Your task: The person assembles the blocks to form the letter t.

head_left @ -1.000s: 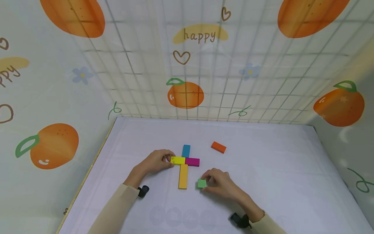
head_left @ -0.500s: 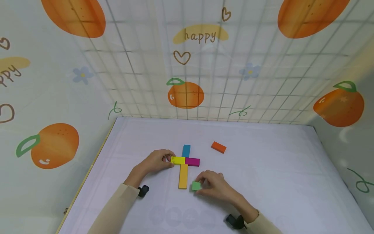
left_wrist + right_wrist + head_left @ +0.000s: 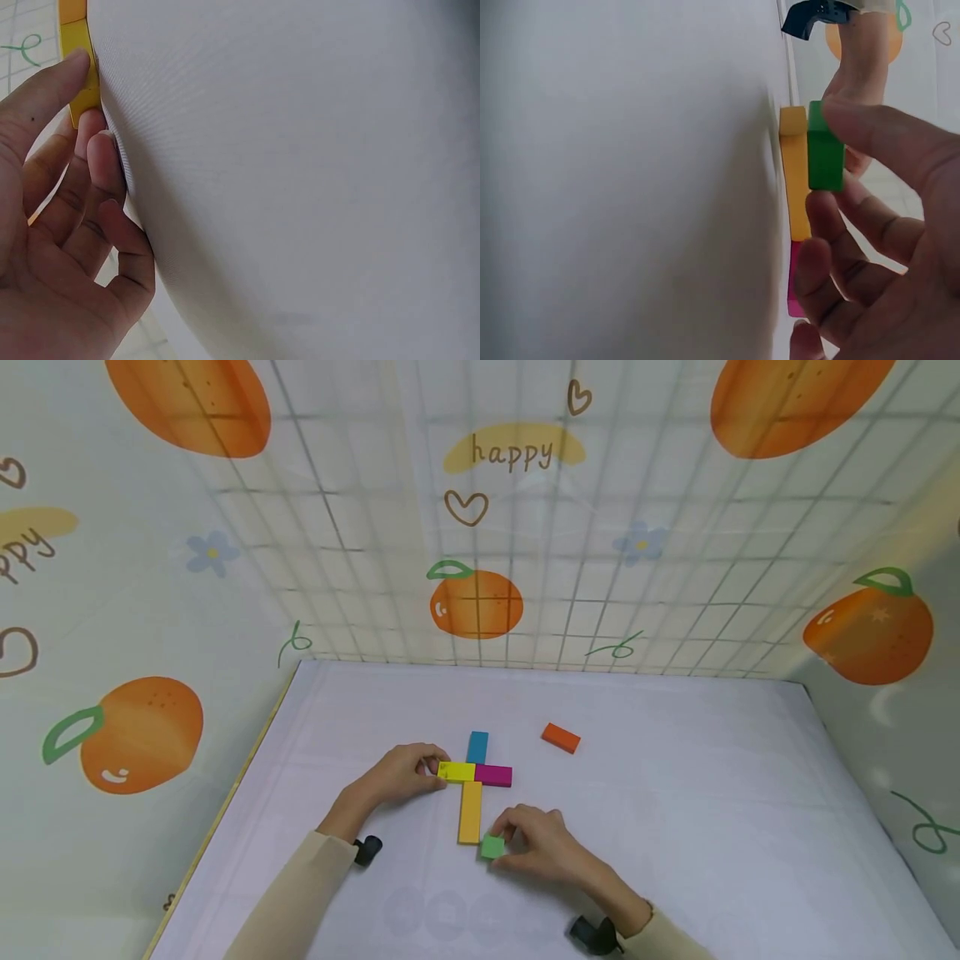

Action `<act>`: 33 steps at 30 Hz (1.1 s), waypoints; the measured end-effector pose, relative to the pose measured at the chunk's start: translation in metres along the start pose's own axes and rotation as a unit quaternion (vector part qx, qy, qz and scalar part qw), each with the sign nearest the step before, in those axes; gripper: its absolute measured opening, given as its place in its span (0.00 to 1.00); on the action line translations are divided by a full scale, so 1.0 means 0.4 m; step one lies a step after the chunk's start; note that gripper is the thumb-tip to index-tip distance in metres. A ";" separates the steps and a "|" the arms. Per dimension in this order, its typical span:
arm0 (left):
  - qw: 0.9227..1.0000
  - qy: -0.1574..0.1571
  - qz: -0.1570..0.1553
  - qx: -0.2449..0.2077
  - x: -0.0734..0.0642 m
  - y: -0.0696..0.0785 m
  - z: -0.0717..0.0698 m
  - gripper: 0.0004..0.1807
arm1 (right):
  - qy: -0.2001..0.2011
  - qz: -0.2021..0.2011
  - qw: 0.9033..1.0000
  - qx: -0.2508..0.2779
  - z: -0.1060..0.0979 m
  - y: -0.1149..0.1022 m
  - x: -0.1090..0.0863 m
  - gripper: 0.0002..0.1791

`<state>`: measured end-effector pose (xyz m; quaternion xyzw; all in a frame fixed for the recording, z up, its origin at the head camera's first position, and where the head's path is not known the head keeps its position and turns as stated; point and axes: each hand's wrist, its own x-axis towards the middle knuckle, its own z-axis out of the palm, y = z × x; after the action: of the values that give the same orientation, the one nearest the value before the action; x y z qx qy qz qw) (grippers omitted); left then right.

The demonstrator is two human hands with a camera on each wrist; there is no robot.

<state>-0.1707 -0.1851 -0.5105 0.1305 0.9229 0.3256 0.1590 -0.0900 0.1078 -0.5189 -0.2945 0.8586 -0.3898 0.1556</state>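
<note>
My left hand [image 3: 405, 774] pinches the left end of a yellow block [image 3: 459, 772] between thumb and fingertips; the left wrist view shows the thumb across the yellow block [image 3: 73, 39]. Touching its right end lies a magenta block [image 3: 495, 776], with a blue block [image 3: 477, 747] behind them. A long amber block [image 3: 470, 812] runs from the yellow one toward me. My right hand [image 3: 546, 845] holds a small green block [image 3: 492, 847] just right of the amber block's near end. In the right wrist view the green block [image 3: 826, 161] appears raised off the table, close beside the amber block [image 3: 798, 187].
An orange block [image 3: 561, 737] lies alone, behind and right of the others. The white table [image 3: 712, 810] is bounded at the back by a printed cloth wall [image 3: 375, 593]. Black wrist cameras [image 3: 594, 935] sit below both hands.
My right hand has carried the green block left and toward me, up to the amber block's near end. My left hand and the other blocks have stayed put.
</note>
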 end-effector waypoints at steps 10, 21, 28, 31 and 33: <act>1.000 0.003 0.001 -0.001 0.000 -0.001 0.002 0.16 | -0.021 0.016 0.999 -0.025 0.016 -0.009 0.004 0.17; 1.000 0.003 0.005 0.002 0.001 -0.004 0.002 0.16 | -0.028 0.046 0.997 -0.063 0.035 -0.024 0.013 0.20; 1.000 0.001 0.007 -0.001 0.002 -0.004 0.000 0.16 | -0.024 0.069 0.995 -0.074 0.041 -0.041 0.018 0.22; 1.000 0.001 0.007 -0.005 0.001 -0.003 0.000 0.16 | -0.020 0.077 0.994 -0.079 0.045 -0.044 0.020 0.23; 1.000 0.003 0.006 -0.005 0.000 -0.002 -0.001 0.17 | -0.017 0.081 0.993 -0.084 0.047 -0.046 0.021 0.23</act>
<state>-0.1710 -0.1858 -0.5108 0.1339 0.9208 0.3318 0.1555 -0.0802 0.0820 -0.5175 -0.2424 0.9066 -0.2975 0.1758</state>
